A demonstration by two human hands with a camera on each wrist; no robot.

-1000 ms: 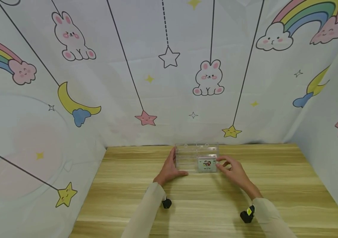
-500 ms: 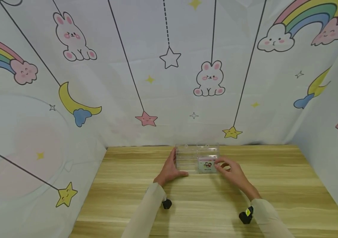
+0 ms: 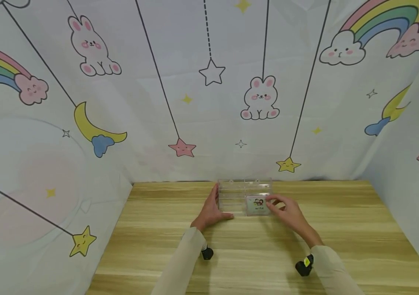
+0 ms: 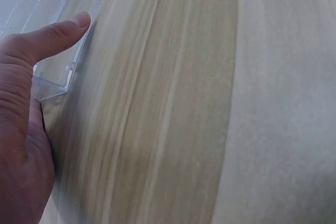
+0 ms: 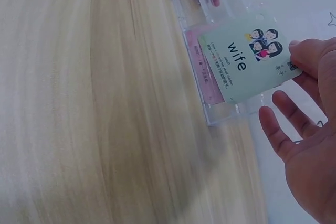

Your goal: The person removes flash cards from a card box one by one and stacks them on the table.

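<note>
A clear plastic case with several compartments stands at the back of the table. My left hand grips its left side, the thumb across the front edge in the left wrist view. In the right wrist view my right hand pinches the corner of a green card printed "wife" between thumb and forefinger, the other fingers apart. The card sits tilted over the lower right compartment, with a pink card behind it.
The wooden table runs up to a white cloth backdrop printed with rabbits, stars and rainbows. More cloth hangs at the left and right sides. A small black device is strapped at each wrist.
My right hand has shifted slightly left from the case's right edge onto the green card's upper corner, and the card now leans differently. The left hand has kept its hold.
</note>
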